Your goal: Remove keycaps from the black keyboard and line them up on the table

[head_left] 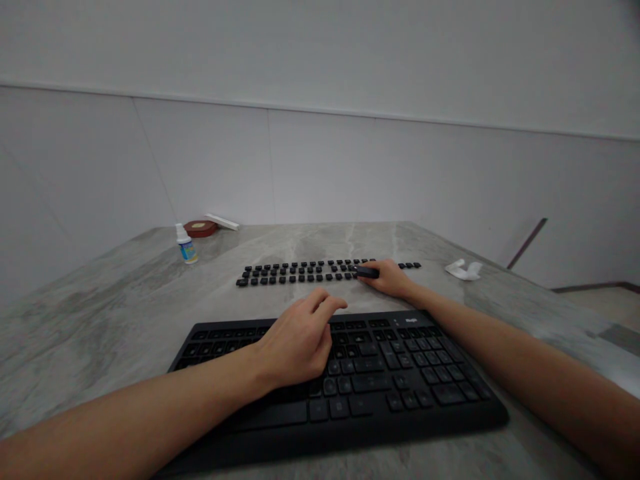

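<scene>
A single head-worn camera looks forward and down from close above the near edge of the table (pixel 100 300), facing a white wall (pixel 320 167) beyond its far edge; no second view.

Grey marble table (pixel 100 320): keyboard (pixel 400 387), loose keycaps (pixel 300 272), bottle (pixel 187 245), red tin (pixel 200 229), white cloth (pixel 464 269).

You have bare grey marble table (pixel 100 313) on the left; rows of loose black keycaps (pixel 300 272) block the way behind the black keyboard (pixel 400 387).
</scene>
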A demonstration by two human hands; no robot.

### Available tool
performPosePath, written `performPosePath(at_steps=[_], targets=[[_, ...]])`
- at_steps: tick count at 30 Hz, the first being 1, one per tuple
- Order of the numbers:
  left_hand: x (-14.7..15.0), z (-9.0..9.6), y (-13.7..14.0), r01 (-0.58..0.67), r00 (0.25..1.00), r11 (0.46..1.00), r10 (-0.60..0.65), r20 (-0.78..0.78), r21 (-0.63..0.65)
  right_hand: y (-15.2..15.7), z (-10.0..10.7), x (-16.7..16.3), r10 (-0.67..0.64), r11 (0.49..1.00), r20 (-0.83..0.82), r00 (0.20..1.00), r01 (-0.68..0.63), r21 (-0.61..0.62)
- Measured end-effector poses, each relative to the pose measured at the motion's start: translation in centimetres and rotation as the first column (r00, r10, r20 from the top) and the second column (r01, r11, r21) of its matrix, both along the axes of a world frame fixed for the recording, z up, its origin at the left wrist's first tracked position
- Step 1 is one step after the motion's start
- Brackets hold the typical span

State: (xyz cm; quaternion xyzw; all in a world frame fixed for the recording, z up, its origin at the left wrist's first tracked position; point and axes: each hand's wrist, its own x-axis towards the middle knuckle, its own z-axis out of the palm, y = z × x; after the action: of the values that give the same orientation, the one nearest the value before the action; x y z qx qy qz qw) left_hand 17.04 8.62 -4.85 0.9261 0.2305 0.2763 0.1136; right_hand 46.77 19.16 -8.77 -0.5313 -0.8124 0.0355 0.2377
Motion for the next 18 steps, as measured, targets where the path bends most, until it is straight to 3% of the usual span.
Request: performPosePath(at_steps=[18], targets=[[-0.01,-0.04,0.14,-0.014,1.0,1.0,0.014,-0.017,-0.011,-0.37,0.35,-0.31,0.003,1.0,-0.029,1.0,-0.003,-0.003]])
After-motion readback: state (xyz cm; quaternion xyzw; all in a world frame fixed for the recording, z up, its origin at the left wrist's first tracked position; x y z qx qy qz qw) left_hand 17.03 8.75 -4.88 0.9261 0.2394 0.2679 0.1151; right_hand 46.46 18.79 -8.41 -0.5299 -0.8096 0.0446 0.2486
